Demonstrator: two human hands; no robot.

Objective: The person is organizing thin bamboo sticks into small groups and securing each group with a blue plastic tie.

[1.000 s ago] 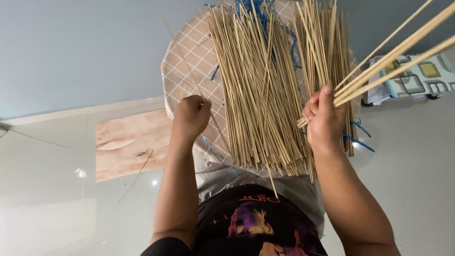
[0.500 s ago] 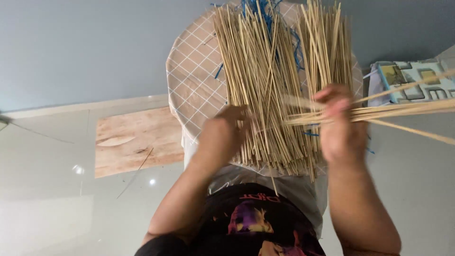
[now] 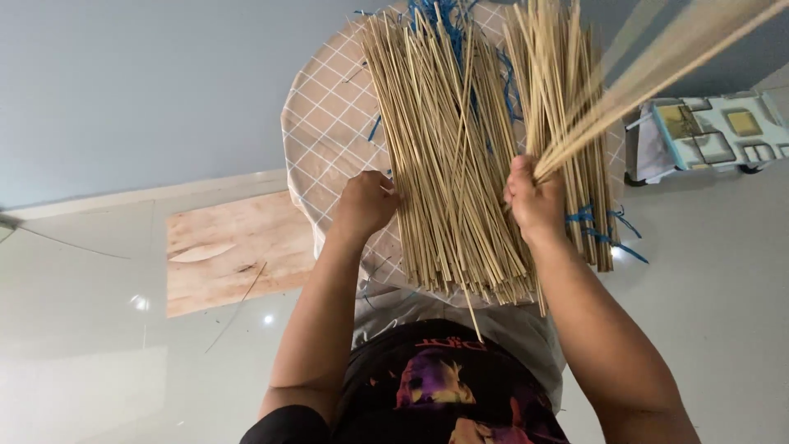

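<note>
A round bench [image 3: 325, 123] with a grid-patterned cloth stands on a glossy pale floor [image 3: 99, 362] beside a plywood board [image 3: 230, 247]. The right hand [image 3: 534, 197] grips a blurred sheaf of sticks [image 3: 657, 74]; the left hand [image 3: 366, 201], curled, touches the stick pile's [image 3: 444, 164] edge; its grip is unclear.

A round tabletop [image 3: 329, 131] under a checked cloth bears two piles of thin bamboo sticks [image 3: 444, 156].

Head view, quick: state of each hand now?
Left hand: closed, knuckles against the big pile of thin tan bamboo sticks; whether it grips any cannot be told.
Right hand: closed on a raised, blurred handful of sticks.
</note>
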